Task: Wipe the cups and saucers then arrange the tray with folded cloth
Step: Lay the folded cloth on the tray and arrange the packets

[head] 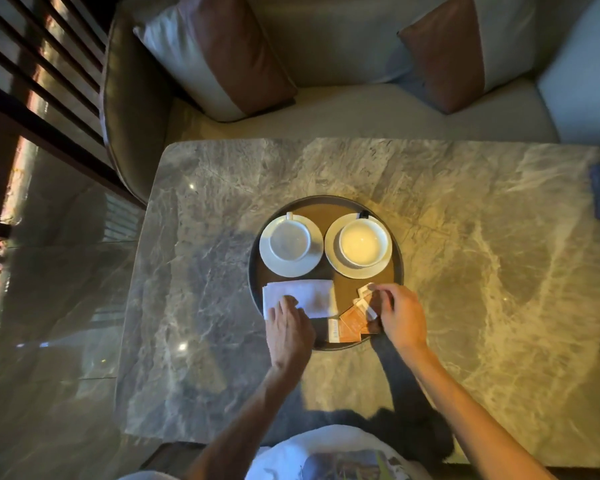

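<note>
On the round tray (253, 271), the left hand (288, 327) presses flat fingers on the folded cloth (302, 297) to steady it, while the right hand (399, 317) apparently pinches sachets (352, 323) near both cups (290, 241).

Left hand (290, 327) and right hand (400, 318) were bare, forearms (471, 403) behind them were uncovered to the frame edge, between the forearms was a white T-shirt (291, 453), its front carried a printed graphic (347, 465) in grey, brown and green
</note>
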The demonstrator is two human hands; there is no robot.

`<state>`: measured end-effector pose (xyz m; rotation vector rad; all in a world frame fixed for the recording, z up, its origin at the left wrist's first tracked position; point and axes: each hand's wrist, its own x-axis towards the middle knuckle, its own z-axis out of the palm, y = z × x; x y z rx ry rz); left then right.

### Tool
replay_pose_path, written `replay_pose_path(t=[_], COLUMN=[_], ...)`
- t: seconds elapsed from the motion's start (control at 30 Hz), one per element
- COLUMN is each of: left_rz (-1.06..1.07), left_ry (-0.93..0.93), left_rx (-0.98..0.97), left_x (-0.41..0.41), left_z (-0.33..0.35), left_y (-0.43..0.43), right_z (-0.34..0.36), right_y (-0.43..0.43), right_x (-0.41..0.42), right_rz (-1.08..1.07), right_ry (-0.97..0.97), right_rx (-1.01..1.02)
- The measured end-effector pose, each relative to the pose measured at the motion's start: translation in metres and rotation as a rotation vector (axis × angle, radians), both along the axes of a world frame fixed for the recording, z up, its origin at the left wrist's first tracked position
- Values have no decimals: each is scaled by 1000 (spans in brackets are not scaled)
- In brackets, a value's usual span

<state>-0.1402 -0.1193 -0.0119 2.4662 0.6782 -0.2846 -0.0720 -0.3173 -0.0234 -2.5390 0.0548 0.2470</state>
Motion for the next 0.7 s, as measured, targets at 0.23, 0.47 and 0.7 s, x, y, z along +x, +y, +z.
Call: replay_pose_path(t=[0.23,0.47,0.7], left_rz=[171,461,578], left_ry=[395,487,403], left_rx=[-311,-381,-316], left_x=[-6,11,6], left_z=[3,-11,-29], left_y=[-68,-88,-104], right_z=[-6,-17,-24], right_y=[-11,18,32], right_x=[25,14,10], right_rz=[33,62,159], right_ry=[407,451,543], right_rx=[-97,-225,-320])
